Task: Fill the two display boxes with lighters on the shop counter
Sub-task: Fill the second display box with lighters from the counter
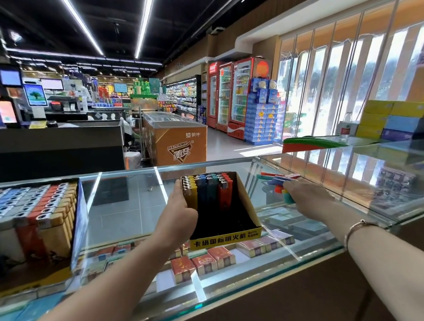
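Two boxes sit on the counter [139, 208]: left hand [178, 216] grips the half-filled box [248, 207]; right hand [306, 194] clutches loose lighters [288, 197]

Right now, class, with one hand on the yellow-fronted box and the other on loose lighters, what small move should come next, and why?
Probably the right hand should carry its lighters across into the yellow-fronted box. That box holds lighters only along its far end, its near part is bare, and the left hand grips its left wall to steady it. The left box looks full.
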Demonstrator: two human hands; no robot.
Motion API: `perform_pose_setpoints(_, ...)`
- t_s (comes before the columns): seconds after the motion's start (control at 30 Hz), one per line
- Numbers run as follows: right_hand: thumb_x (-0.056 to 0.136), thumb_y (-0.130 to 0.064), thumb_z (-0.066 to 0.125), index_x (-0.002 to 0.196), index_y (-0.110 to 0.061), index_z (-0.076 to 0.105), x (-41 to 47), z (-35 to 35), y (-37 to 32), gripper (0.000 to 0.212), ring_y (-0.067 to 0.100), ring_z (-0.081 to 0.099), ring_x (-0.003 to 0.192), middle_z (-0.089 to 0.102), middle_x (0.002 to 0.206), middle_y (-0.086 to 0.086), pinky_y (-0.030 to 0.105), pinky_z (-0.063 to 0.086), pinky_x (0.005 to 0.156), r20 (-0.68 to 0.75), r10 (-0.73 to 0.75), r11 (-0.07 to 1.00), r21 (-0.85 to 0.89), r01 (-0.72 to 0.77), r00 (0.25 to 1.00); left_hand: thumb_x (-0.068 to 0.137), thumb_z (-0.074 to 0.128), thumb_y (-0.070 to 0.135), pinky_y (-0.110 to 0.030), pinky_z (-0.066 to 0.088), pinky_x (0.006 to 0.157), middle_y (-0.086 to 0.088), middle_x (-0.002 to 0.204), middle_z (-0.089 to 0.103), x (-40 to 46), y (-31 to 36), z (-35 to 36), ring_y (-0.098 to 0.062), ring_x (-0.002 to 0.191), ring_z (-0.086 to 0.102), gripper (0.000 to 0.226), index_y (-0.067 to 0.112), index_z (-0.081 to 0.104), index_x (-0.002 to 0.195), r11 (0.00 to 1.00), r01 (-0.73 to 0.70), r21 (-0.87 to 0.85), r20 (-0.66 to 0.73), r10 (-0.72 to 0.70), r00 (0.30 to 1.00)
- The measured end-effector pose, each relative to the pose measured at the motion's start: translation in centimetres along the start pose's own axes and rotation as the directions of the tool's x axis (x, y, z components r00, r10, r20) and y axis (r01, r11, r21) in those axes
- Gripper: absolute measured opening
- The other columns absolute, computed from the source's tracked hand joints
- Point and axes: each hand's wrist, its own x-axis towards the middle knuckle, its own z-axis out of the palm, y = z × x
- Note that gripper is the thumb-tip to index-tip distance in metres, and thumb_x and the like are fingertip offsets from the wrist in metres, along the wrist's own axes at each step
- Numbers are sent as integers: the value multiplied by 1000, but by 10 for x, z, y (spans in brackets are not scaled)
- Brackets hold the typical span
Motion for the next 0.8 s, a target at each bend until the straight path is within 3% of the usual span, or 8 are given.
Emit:
perform_pose_setpoints(0.2, 86, -5, 52, 113, -22, 41, 14, -2, -8, 34, 15, 47, 81, 54, 109, 2, 28, 36, 65, 101, 12, 991, 132, -25, 995, 76, 53, -16, -46, 52, 88, -8, 119, 49, 1, 2, 0, -28, 109, 53, 76, 30, 31, 132, 994, 11, -105, 4, -11, 1000)
perform_pose_setpoints(0.3, 85, -3, 50, 101, -25, 37, 19, -7, -21, 30, 17, 52, 84, 56, 104, 2, 31, 40, 69, 159, -61, 976, 216, 26, 985, 74, 56, -17, -42, 54, 85, -7, 113, 51, 3, 5, -4, -24, 104, 55, 73, 30, 33, 125, 992, 11, -125, -15, -13, 1000)
perform_pose_setpoints(0.43, 84, -2, 45, 129, -32, 37, 23, -13, -36, 55, 21, 54, 100, 55, 120, 2, 32, 44, 71, 237, -138, 984, 142, 107, 962, 71, 45, -19, -37, 53, 80, -9, 114, 46, 4, 9, -13, -24, 102, 53, 88, 35, 23, 137, 989, 66, -131, -21, -69, 997)
perform_pose_setpoints(0.5, 84, -5, 46, 130, -37, 37, 25, -19, -42, 57, 17, 51, 91, 55, 116, 0, 29, 41, 67, 229, -125, 983, 162, 89, 965, 69, 42, -19, -31, 51, 75, -8, 114, 41, 2, 12, -20, -25, 103, 50, 93, 40, 19, 138, 991, 94, -94, 8, -94, 996)
perform_pose_setpoints(0.57, 82, -7, 51, 118, -33, 47, 29, -26, -51, 45, 15, 50, 83, 55, 100, -1, 35, 47, 72, 187, -99, 943, 330, 33, 977, 70, 41, -21, -22, 49, 62, -7, 112, 39, 1, 16, -28, -22, 98, 49, 95, 41, 18, 138, 993, 108, -45, 43, -106, 993)
perform_pose_setpoints(0.67, 78, -5, 60, 97, -17, 56, 38, -43, -75, 23, 22, 55, 77, 57, 85, 8, 37, 49, 72, 44, -46, 721, 693, 2, 998, 70, 40, -24, -15, 46, 47, -9, 112, 40, 1, 22, -41, -18, 89, 49, 91, 40, 20, 133, 990, 141, 33, 94, -143, 985)
perform_pose_setpoints(0.73, 80, -6, 63, 83, -13, 56, 40, -59, -93, 10, 17, 52, 64, 56, 72, 7, 28, 45, 56, -25, 1, 453, 891, 22, 1000, 70, 40, -25, -14, 47, 45, -12, 110, 39, 3, 25, -49, -18, 87, 49, 88, 35, 21, 131, 984, 157, 78, 118, -166, 979)
perform_pose_setpoints(0.8, 80, -9, 65, 79, -14, 56, 44, -75, -110, 10, 13, 50, 57, 59, 64, 3, 21, 42, 48, -22, 36, 145, 989, 16, 999, 69, 41, -25, -13, 47, 45, -11, 101, 41, 3, 27, -55, -18, 82, 49, 84, 30, 21, 130, 979, 167, 120, 131, -182, 975)
